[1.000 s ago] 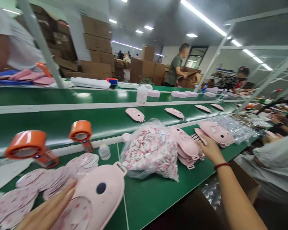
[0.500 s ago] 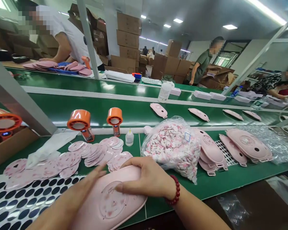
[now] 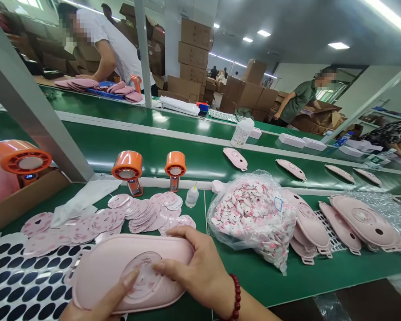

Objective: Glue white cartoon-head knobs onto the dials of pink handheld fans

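A pink oval plastic cover [image 3: 100,263] lies tilted between my two hands, low in the view. Set into it is a round disc [image 3: 143,272] with a pale pink pattern. My right hand [image 3: 200,267], with a red bead bracelet on its wrist, grips the cover's far right edge, its thumb on the disc. From the near side my left hand [image 3: 103,298] holds the cover, its thumb pressing on the disc; its other fingers are hidden underneath. Behind the cover lie several loose patterned discs [image 3: 142,214]. A sheet of black ovals [image 3: 26,276] is partly beneath it.
A clear bag of small printed pieces [image 3: 250,214] stands right of centre, beside stacked pink covers [image 3: 364,218]. Orange handheld fans [image 3: 127,165] and a small dropper bottle [image 3: 191,196] stand behind the discs. More covers lie on the green conveyor [image 3: 200,160]. Co-workers stand beyond it.
My left hand has come from beside the cover onto it, its thumb now on the disc. The cover has turned to lie more level across the view. The view has shifted left.
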The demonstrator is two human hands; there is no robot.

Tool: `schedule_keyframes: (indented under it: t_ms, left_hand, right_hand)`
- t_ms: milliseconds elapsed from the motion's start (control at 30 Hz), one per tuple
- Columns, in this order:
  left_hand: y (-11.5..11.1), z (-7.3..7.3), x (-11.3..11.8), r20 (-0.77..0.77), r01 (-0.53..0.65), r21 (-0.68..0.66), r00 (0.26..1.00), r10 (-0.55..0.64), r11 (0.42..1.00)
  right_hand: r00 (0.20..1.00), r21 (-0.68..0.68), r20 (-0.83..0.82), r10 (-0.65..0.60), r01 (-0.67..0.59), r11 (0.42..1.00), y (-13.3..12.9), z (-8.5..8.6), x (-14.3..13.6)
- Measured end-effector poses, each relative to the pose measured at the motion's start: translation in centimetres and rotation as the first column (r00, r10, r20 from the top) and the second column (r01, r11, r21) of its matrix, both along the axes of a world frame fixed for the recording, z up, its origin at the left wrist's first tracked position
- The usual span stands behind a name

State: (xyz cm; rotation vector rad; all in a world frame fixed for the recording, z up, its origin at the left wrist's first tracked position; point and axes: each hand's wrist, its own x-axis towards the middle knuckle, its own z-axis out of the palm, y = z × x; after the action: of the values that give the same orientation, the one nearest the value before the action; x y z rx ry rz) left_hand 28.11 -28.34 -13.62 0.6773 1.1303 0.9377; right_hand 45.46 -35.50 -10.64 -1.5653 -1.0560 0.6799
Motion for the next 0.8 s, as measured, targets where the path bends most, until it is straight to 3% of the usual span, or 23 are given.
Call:
schedule_keyframes:
  t_ms: [167,367,467,567,667,800]
  left_hand:
    - [1.0,1.6,0.1,-0.027,-0.081,-0.076,0.996,0.08,0.994]
    - [1.1,1.1,-0.9,-0.005,-0.07,-0.15,0.998,0.07,0.986]
    - [1.2,0.9,-0.9,-0.016,-0.066,-0.15,0.998,0.065,0.986]
    - [1.3,0.9,-0.5,-0.032,-0.065,-0.143,0.998,0.061,0.988]
    - [1.3,1.3,-0.1,-0.049,-0.089,-0.107,0.995,0.084,0.99]
    - [0.9,2.0,0.4,-0.057,-0.119,-0.048,0.992,0.116,0.992]
  right_hand:
    - [0.929,-0.067,0.214,-0.303,0.323,0.944,2.6,-1.1,3.6]
    - [0.936,-0.177,0.256,-0.24,0.29,0.941,6.6,-3.3,5.7]
    - [0.951,-0.145,0.214,-0.223,0.257,0.956,7.0,-3.8,5.9]
    - [0.971,-0.036,0.162,-0.175,0.183,0.982,5.2,-3.1,5.9]
    - [0.984,0.092,0.151,-0.093,0.079,0.993,1.8,-1.3,5.3]
    - [0.997,0.29,0.078,0.025,-0.047,0.956,-2.3,1.7,4.0]
